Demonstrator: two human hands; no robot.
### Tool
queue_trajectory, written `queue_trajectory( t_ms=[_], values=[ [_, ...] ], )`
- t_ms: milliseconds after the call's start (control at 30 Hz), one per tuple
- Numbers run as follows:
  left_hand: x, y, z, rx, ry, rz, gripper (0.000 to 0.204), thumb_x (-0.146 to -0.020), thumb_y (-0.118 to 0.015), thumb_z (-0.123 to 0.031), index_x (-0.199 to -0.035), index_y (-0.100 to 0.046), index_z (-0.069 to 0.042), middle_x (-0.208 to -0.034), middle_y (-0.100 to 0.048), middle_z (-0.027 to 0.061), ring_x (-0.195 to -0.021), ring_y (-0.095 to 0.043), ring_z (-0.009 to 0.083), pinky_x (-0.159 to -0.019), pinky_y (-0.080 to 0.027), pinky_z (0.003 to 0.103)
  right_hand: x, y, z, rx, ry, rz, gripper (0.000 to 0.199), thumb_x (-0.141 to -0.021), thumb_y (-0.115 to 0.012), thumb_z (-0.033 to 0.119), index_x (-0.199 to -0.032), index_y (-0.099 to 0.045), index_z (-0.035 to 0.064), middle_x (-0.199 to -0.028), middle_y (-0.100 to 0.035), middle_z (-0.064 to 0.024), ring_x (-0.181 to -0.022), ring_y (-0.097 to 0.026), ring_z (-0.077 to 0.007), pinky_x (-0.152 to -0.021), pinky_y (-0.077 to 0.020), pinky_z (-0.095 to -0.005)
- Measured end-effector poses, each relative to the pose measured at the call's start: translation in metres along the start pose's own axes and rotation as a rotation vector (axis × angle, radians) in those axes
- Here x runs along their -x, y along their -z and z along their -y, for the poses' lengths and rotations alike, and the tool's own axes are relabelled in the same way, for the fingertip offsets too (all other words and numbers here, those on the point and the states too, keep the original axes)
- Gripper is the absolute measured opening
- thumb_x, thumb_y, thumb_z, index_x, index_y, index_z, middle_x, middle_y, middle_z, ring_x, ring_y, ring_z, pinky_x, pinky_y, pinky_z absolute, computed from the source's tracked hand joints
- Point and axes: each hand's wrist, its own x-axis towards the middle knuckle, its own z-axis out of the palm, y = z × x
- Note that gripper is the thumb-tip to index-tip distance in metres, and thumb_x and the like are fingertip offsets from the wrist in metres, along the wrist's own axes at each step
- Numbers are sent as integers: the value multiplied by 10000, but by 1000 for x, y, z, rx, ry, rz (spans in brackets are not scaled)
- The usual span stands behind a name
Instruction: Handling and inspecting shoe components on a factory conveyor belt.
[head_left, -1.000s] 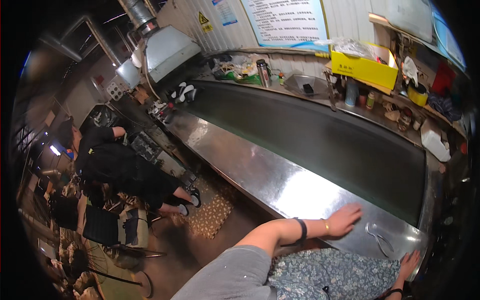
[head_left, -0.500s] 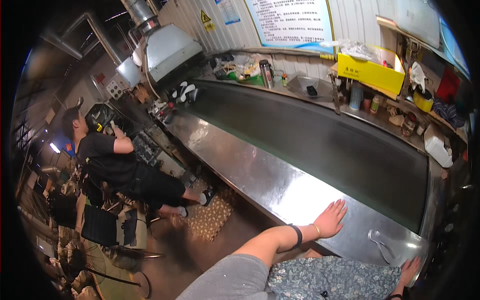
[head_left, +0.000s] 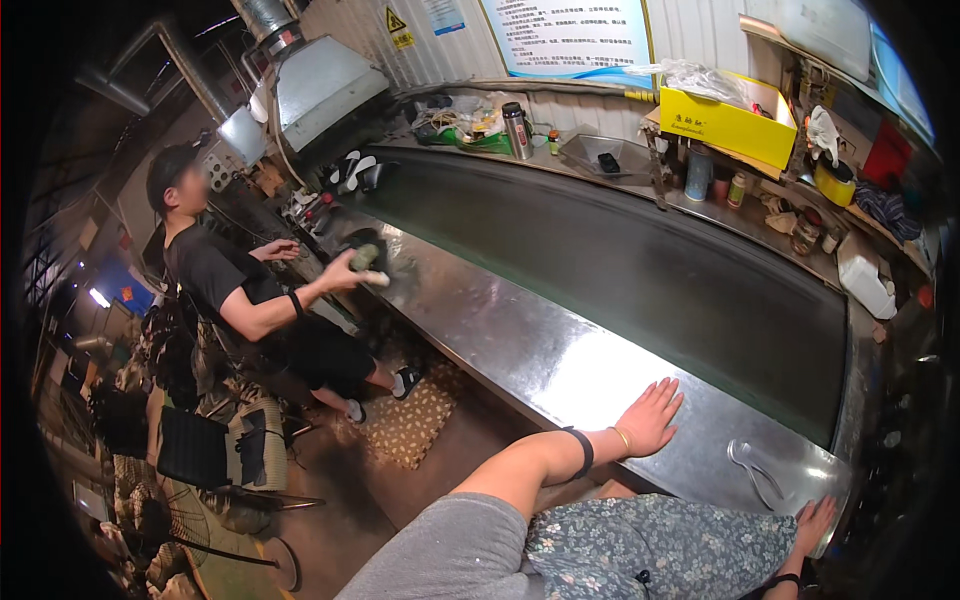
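The head camera looks down across the counter (head_left: 500,315), dark edges unclear

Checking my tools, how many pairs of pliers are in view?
1: the pliers on the counter, between your left hand and right hand. Others may be hidden.

Grey sleeve (head_left: 450,548), floral apron (head_left: 665,545)

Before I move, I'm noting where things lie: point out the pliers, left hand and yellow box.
Pliers (head_left: 750,465), head view, near the joint.
Left hand (head_left: 650,416), head view, back of the hand.
Yellow box (head_left: 735,130), head view, front panel.
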Motion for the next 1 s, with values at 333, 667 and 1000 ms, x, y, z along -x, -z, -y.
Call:
queue_trajectory(
  t_ms=[333,667,1000],
  values=[
    [-5,7,-6,-87,28,76,640,-955,-486,-331,-1451,-346,49,-1545,-254,279,-1457,-212,413,-1207,-173,465,1,4,0,-19,-17,-19,569,-1017,-449,385,-1460,-404,32,-1518,-372,-208,-1390,-335,-420,-1165,-260,-465],
    [-4,10,-4,-55,15,57,635,-952,-489,-318,-1445,-350,58,-1545,-255,280,-1453,-219,418,-1204,-184,465,-1,-4,-5,-21,19,-57,565,-1019,-447,374,-1456,-402,20,-1518,-368,-210,-1381,-341,-435,-1158,-274,-474],
    [-1,6,-3,-72,-18,-39,642,-897,-565,-295,-1399,-413,76,-1486,-334,304,-1411,-282,439,-1174,-251,474,-1,-2,-2,-2,15,-21,564,-1024,-432,368,-1468,-381,23,-1529,-350,-207,-1389,-327,-431,-1162,-267,-473]
  ],
)
